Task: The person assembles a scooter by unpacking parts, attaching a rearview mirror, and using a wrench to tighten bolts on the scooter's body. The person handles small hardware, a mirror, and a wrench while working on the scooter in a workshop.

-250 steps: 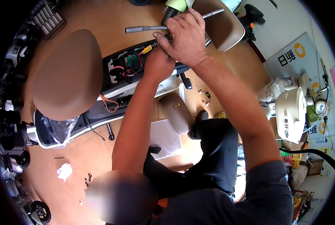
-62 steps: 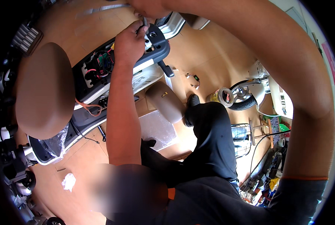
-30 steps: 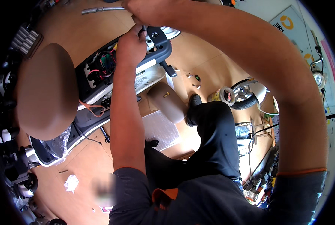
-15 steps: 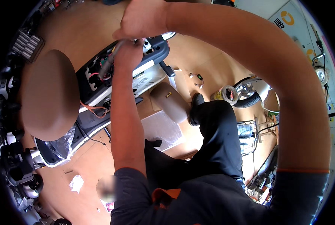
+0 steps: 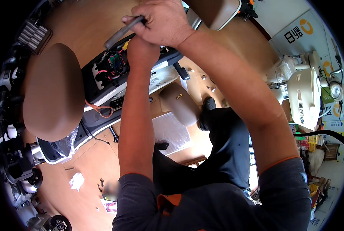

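Observation:
My right hand [image 5: 162, 23] is closed around a slim grey bar-like tool [image 5: 122, 34], whose long end slants down to the left over the scooter; its exact kind is unclear. Just below it, my left hand [image 5: 143, 52] is curled like a fist, its fingertips out of sight. Whatever it grips is hidden. Beside the left hand, an open bay [image 5: 112, 65] in the dark and white scooter body [image 5: 99, 98] shows a tangle of red, green and black wires. A bit of yellow [image 5: 125, 45] shows next to that hand.
A large brown seat [image 5: 53, 92] covers the scooter's left part. A smaller brown pad [image 5: 179, 104] lies near my foot, by a bubble-wrapped sheet [image 5: 174, 133]. An orange cord [image 5: 99, 108] hangs off the body. At right stands a cream scooter front [image 5: 303, 96].
The grey tool, blurred beside my left hand before, now shows plainly in my right hand. My right elbow has dropped inward. The view has shifted, bringing the cream scooter front into sight.

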`<state>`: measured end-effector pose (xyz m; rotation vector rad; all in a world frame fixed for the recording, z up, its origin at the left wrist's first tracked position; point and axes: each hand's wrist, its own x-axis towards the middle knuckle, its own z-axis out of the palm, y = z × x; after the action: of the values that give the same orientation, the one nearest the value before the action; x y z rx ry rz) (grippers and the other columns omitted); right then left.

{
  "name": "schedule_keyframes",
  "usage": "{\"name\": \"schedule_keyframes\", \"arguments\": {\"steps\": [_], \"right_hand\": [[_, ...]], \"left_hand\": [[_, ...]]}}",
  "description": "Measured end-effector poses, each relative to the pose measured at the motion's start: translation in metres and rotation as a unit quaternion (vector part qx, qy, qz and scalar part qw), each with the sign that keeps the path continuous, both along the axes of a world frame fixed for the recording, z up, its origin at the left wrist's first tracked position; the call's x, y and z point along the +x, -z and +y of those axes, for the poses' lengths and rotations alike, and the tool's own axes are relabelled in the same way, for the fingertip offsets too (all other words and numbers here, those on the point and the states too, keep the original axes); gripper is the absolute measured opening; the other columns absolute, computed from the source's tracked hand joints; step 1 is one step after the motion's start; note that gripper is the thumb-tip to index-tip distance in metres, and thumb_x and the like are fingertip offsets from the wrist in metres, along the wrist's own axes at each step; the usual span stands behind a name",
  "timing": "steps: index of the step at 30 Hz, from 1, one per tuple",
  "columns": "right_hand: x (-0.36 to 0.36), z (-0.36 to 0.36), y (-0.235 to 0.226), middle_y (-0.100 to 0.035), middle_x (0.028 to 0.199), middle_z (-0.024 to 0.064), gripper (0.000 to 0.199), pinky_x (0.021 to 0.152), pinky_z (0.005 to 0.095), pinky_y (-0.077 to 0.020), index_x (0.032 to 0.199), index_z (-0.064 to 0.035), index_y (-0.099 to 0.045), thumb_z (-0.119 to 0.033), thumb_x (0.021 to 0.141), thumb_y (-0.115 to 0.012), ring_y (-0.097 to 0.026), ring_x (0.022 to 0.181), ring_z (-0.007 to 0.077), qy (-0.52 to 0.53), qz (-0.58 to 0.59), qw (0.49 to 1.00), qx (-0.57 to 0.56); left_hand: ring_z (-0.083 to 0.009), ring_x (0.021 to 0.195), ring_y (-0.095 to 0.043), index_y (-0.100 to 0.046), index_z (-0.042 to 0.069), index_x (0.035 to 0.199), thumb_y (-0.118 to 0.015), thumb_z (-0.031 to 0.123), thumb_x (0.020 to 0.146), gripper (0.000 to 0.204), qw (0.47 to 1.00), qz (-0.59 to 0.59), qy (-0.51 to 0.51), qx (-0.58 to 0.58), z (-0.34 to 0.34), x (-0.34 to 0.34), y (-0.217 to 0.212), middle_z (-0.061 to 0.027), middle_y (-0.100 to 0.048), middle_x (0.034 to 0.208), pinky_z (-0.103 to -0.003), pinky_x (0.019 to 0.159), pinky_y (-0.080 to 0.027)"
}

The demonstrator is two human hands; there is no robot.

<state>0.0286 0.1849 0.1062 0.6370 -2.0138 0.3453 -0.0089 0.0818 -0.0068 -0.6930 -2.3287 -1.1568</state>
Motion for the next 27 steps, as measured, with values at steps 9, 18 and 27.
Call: {"name": "schedule_keyframes", "arguments": {"steps": [9, 18, 27], "right_hand": [[-0.023, 0.014, 0.003, -0.067, 0.072, 0.0067, 0.011, 0.095, 0.0437, -0.043, 0.07, -0.0165, -0.074, -0.027, 0.07, -0.074, -0.064, 0.08, 0.0253, -0.095, 0.033, 0.995, -0.009], [-0.025, 0.016, 0.016, -0.068, 0.081, 0.0096, 0.015, 0.099, 0.0449, -0.0432, 0.077, -0.0118, -0.071, -0.026, 0.071, -0.072, -0.064, 0.09, 0.0279, -0.095, 0.054, 0.994, -0.029], [-0.028, -0.012, 0.03, -0.064, 0.082, 0.012, 0.019, 0.098, 0.0461, -0.0445, 0.078, -0.009, -0.064, -0.024, 0.072, -0.075, -0.064, 0.091, 0.0339, -0.078, 0.119, 0.976, -0.164]], "left_hand": [[-0.0456, 0.084, -0.068, -0.072, 0.0, 0.09, -0.066, 0.015, 0.087, 0.017, 0.999, 0.028, -0.004, 0.027, 0.002, 0.003, 0.001, -0.0246, -0.071, 0.088, -0.053, 0.073, -0.054], [-0.0421, 0.092, -0.07, -0.071, 0.0, 0.104, -0.069, 0.016, 0.091, 0.021, 0.995, 0.098, -0.014, 0.022, 0.006, 0.0, 0.007, -0.0223, -0.073, 0.095, -0.046, 0.079, -0.056], [-0.0366, 0.101, -0.068, -0.068, 0.002, 0.112, -0.073, 0.019, 0.088, 0.029, 0.983, 0.182, -0.02, -0.022, 0.004, -0.023, 0.034, -0.0181, -0.072, 0.105, -0.043, 0.086, -0.053]]}}
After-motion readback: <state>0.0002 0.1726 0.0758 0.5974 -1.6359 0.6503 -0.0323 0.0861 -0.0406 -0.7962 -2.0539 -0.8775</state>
